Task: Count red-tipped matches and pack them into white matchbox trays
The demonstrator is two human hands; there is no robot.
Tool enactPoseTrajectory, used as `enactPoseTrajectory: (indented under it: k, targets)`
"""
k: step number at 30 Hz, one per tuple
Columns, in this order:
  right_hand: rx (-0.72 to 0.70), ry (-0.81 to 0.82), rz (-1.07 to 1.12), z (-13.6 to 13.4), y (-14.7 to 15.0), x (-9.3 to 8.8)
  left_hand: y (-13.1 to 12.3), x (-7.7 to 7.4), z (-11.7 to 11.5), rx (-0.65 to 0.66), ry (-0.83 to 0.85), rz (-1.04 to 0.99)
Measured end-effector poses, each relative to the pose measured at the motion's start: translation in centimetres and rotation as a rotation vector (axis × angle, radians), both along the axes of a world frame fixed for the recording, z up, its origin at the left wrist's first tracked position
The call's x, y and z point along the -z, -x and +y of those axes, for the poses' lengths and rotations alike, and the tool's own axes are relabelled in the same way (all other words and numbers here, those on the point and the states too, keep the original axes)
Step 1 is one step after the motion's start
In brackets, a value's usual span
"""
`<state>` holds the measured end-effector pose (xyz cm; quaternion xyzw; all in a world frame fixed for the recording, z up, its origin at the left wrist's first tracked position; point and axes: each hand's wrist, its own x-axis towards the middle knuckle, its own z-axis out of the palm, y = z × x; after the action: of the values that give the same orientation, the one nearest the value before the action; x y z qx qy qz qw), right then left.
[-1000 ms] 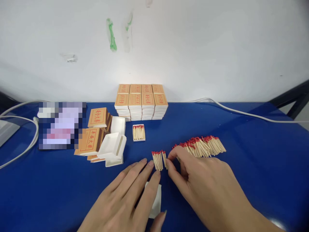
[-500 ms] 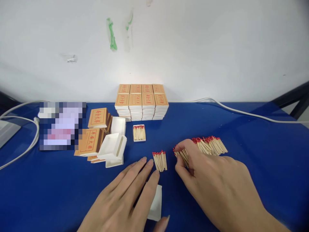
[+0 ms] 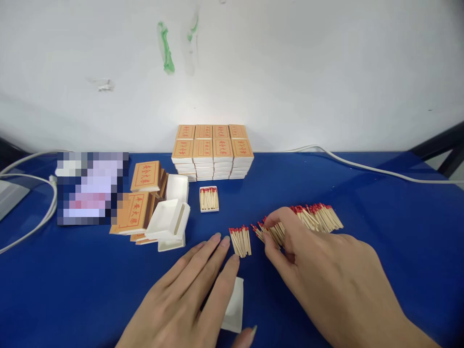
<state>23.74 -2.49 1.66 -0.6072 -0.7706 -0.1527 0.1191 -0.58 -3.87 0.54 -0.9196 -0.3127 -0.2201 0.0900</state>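
Observation:
My left hand (image 3: 188, 290) lies with its fingers stretched out, the fingertips beside a small group of matches (image 3: 239, 241). Partly under its index finger and thumb is an empty white matchbox tray (image 3: 235, 309). My right hand (image 3: 319, 270) curls thumb and index finger around matches at the left end of a larger row of matches (image 3: 319, 218). All show red heads pointing away from me; part of the row is hidden behind the right hand. A tray filled with matches (image 3: 209, 199) rests farther back.
Stacked orange-topped matchboxes (image 3: 212, 151) stand against the wall. To the left are a loose heap of matchbox sleeves (image 3: 135, 212) and white trays (image 3: 168, 218), beside a blurred-out device (image 3: 94, 188). A white cable (image 3: 362, 166) runs along the blue table's back.
A few matches at the left end of the row have spread leftward, beside my right fingertips. My left hand and the small group of matches have hardly moved.

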Motion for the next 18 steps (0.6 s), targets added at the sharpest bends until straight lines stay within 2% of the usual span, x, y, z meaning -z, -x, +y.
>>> enactPoseTrajectory:
  k: [10,18]
  targets:
    - [-0.022,0.019,0.039,-0.08,0.15,-0.09,-0.07,0.07,0.09,-0.007,0.007,0.000]
    - [-0.010,0.111,0.042,-0.37,0.02,0.05,0.03,-0.07,0.12,-0.008,0.021,0.003]
